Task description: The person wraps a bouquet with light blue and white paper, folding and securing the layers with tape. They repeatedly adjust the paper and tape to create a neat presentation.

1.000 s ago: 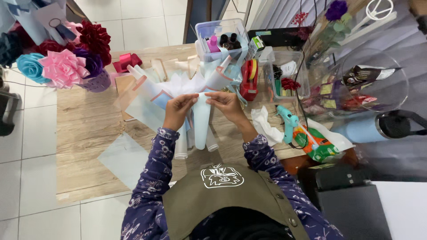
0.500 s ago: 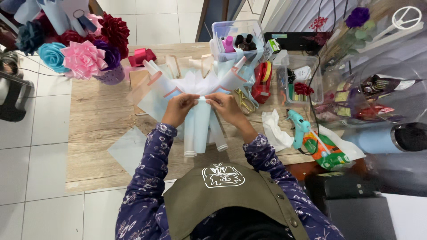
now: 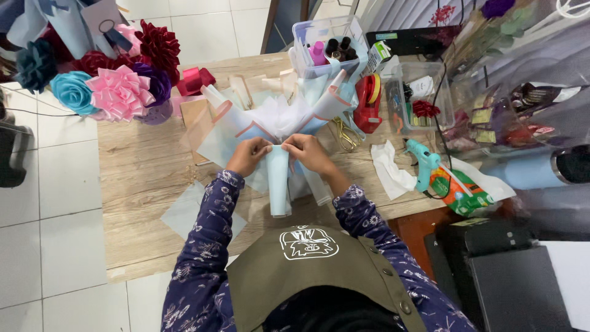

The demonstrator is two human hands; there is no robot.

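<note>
Wooden table (image 3: 147, 178) on white tile, crowded with craft supplies. Both hands meet at the neck of a paper wrap (image 3: 278, 126), which lies at the table's centre, its pale blue stem (image 3: 278, 184) pointing toward the person. Left hand (image 3: 247, 156) and right hand (image 3: 309, 152) pinch the stem top, fingers clenched on the paper. Gathering looks to be in hand; binding would likely need 1 hand holding firm. Clear box (image 3: 327, 43) behind holds small bottles; another bin (image 3: 423, 98) holds red ribbon.
</note>
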